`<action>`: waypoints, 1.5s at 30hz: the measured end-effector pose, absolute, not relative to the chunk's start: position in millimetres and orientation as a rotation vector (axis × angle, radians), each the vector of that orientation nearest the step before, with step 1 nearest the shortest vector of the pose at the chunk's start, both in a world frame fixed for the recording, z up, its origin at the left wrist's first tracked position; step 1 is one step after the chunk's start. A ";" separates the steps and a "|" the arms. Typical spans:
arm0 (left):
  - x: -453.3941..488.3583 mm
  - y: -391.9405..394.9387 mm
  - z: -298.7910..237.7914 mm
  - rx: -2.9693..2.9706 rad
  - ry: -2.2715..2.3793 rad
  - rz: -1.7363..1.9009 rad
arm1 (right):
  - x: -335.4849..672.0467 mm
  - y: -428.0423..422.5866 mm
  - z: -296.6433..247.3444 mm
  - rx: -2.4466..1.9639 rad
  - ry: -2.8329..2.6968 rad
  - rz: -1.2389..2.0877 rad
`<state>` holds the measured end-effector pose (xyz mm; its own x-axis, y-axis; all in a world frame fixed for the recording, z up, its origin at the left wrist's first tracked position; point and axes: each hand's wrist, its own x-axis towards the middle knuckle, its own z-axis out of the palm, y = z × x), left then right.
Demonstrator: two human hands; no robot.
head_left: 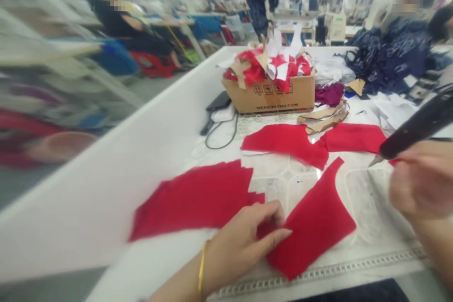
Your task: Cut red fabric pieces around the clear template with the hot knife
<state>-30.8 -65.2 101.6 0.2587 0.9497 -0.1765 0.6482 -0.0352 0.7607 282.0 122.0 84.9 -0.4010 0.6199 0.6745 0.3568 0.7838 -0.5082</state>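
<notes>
My left hand (247, 236), with a yellow bracelet on the wrist, pinches the left edge of a cut red fabric piece (314, 222) between thumb and curled fingers. Just to its left lies a fanned stack of red fabric pieces (198, 198). At the right, my right hand (421, 184) is closed and blurred by motion. It appears to grip a black tool with a pointed metal tip (406, 130); its exact kind is unclear. A bit of red shows by those fingers. Farther back, two more red fabric pieces (279, 141) (354, 138) lie across the table.
A cardboard box (272, 99) heaped with red, white and brown scraps stands at the back, a black device with a cable (221, 108) beside it. Brown strips (325, 115), purple cloth (331, 94) and dark blue garments (392, 59) lie rightward. A raised white edge (116, 165) borders the left.
</notes>
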 end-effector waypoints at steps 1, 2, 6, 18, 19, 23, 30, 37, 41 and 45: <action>-31.9 -69.2 105.8 1.729 1.475 0.496 | 272.6 117.1 81.1 -0.703 -2.086 0.339; -33.4 -72.8 109.2 1.701 1.488 0.501 | 261.1 110.7 77.1 -0.671 -2.157 0.314; -44.4 -87.8 117.5 1.624 1.550 0.506 | 215.2 83.9 60.1 -0.471 -2.547 0.065; -128.7 -123.3 121.2 2.493 2.175 0.525 | 168.6 52.1 110.5 -0.459 -2.445 0.131; -135.6 -123.1 121.7 2.597 2.324 0.566 | 160.8 45.0 116.5 -0.425 -2.358 0.076; -160.8 -125.0 109.5 2.709 2.730 0.592 | 134.2 15.8 109.2 -0.296 -2.302 -0.101; -182.3 -136.9 56.8 2.688 2.654 0.232 | 150.0 3.8 63.4 -0.351 -2.800 0.079; -176.2 -132.8 47.3 2.745 2.618 0.286 | 213.9 73.2 31.5 -1.004 -2.672 -0.299; -137.0 -108.1 56.1 2.852 2.336 0.561 | 239.6 72.1 21.6 -1.087 -2.683 -0.294; -63.8 -76.5 65.0 2.953 1.871 0.610 | 248.8 53.0 31.3 -0.973 -2.626 -0.227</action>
<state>-63.8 -76.5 65.0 0.4100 0.7736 0.4831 0.9097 -0.3853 -0.1550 248.8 53.0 31.3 -0.7124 0.6031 0.3587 0.6557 0.7542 0.0342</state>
